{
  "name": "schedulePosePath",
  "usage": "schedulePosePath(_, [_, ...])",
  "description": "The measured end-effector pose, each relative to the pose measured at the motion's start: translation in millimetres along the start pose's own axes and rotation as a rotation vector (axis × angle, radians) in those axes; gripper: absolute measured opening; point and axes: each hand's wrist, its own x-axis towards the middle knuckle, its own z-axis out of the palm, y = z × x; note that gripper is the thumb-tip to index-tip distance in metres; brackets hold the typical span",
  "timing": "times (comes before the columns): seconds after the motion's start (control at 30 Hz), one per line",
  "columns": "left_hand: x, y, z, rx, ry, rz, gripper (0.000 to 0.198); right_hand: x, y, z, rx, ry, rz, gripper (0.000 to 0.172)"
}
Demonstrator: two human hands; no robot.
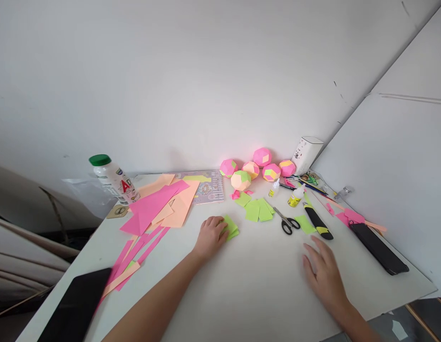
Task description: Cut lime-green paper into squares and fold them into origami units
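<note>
My left hand (210, 236) rests on the white table (256, 285) with its fingers curled onto a small stack of green paper squares (230, 227). My right hand (323, 270) lies flat on the table, fingers stretched and holding nothing, just below a black and yellow utility knife (318, 222). Black-handled scissors (287, 222) lie between the two hands. More green squares (258, 210) sit above the stack.
Several pink, orange and green paper balls (258, 167) line the wall beside a white box (307, 153). Two glue bottles (295, 196), pink and orange sheets (159, 206), a green-capped bottle (113, 179), a black case (379, 247) and a dark tablet (76, 308) lie around.
</note>
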Motion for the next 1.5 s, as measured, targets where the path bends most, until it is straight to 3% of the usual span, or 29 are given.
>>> schedulePosePath(0.17, [-8, 17, 2.9, -0.172, -0.085, 0.187, 0.032, 47, -69, 33, 0.282, -0.249, -0.156, 0.025])
schedulePosePath(0.33, [-11, 19, 6.2, -0.261, -0.01, 0.182, 0.048, 88, -105, 71, 0.091, -0.468, -0.059, 0.023])
schedulePosePath(0.5, [-6, 12, 7.0, -0.246, -0.003, 0.095, 0.036, 96, -96, 75, 0.123, -0.62, -0.006, 0.036])
schedulePosePath(0.6, [-5, 13, 4.2, -0.184, -0.066, 0.127, 0.036, 92, -88, 72, 0.188, -0.643, -0.015, 0.036])
schedulePosePath(0.7, [-5, 16, 1.6, -0.124, -0.137, 0.174, 0.046, 90, -83, 73, 0.25, -0.641, -0.056, 0.036])
schedulePosePath(1.0, [-3, 14, 3.2, -0.129, -0.112, 0.137, 0.03, 100, -71, 68, 0.344, -0.789, -0.152, 0.053])
schedulePosePath(1.13, [-4, 13, 0.9, -0.171, -0.117, 0.108, 0.023, 108, -73, 64, 0.324, -0.865, -0.243, 0.073])
schedulePosePath(1.33, [-5, 10, -3.2, -0.207, -0.144, 0.082, 0.012, 125, -76, 63, 0.299, -1.004, -0.296, 0.057])
schedulePosePath(1.5, [-7, 11, -2.8, -0.207, -0.145, 0.088, 0.008, 127, -80, 61, 0.291, -1.025, -0.27, 0.046])
